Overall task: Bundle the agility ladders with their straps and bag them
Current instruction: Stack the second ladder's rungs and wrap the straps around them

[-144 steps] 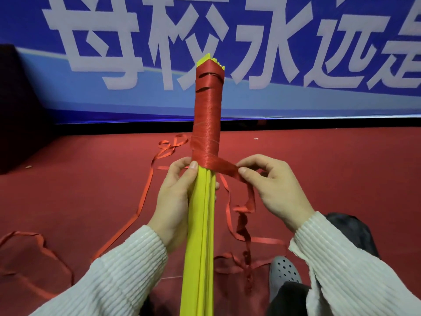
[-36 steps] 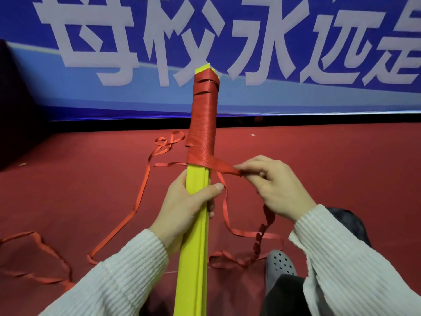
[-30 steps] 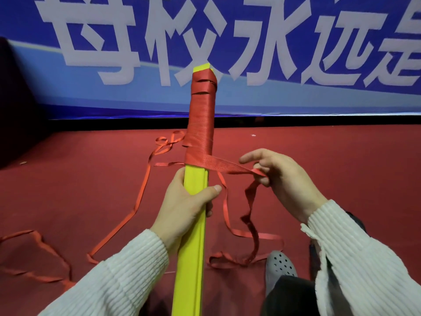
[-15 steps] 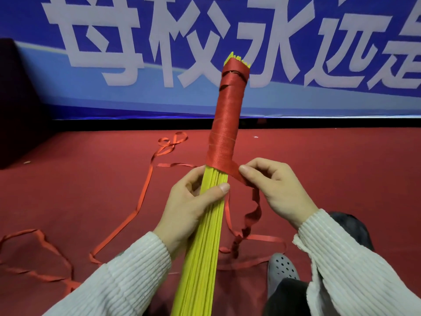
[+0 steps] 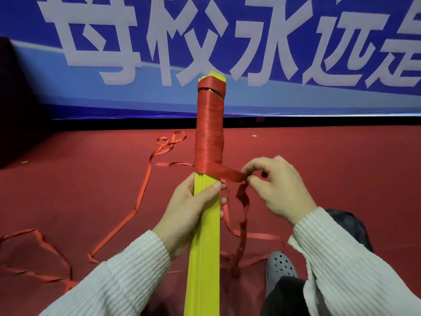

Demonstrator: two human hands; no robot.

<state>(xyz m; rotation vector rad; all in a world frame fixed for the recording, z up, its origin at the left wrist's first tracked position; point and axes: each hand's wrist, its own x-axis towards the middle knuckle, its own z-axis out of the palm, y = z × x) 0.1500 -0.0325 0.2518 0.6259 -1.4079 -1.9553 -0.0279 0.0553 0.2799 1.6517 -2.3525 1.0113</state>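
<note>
A bundle of yellow agility-ladder rungs (image 5: 204,242) stands upright in front of me. Its upper half is wound tightly in red strap (image 5: 209,133), with yellow tips showing at the top. My left hand (image 5: 193,208) grips the yellow bundle just below the wound part. My right hand (image 5: 275,185) pinches the free run of strap that comes off the lowest turn to the right. From that hand the strap hangs down twisted to the floor.
Loose red strap (image 5: 141,197) trails in loops over the red carpet (image 5: 341,167) to the left and behind the bundle. A blue banner (image 5: 296,53) with white characters lines the back. My grey perforated shoe (image 5: 281,265) and dark trouser leg lie at the lower right.
The bundle has swung from leaning right back to upright and turned its flat face to me. My right hand has drawn the strap out to the right.
</note>
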